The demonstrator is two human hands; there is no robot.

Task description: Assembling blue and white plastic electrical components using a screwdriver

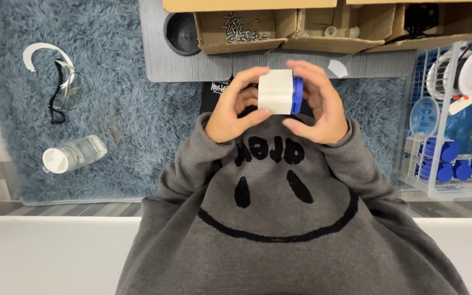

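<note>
Both hands hold a white block (275, 91) with a blue cap (298, 94) on its right end, up in front of the grey sweatshirt (279, 218). The left hand (233, 106) grips its left side, the right hand (320, 104) wraps the capped end. A plastic bottle (75, 154) and safety glasses (64, 90) lie on the shaggy rug (121, 109); a wire rack (449, 125) of blue parts stands at right.

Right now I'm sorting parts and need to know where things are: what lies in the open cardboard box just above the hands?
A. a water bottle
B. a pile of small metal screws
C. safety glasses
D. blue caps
B: the open cardboard box holds a pile of small metal screws, just beyond the left hand and right hand, which hold a white block with a blue cap.
</note>
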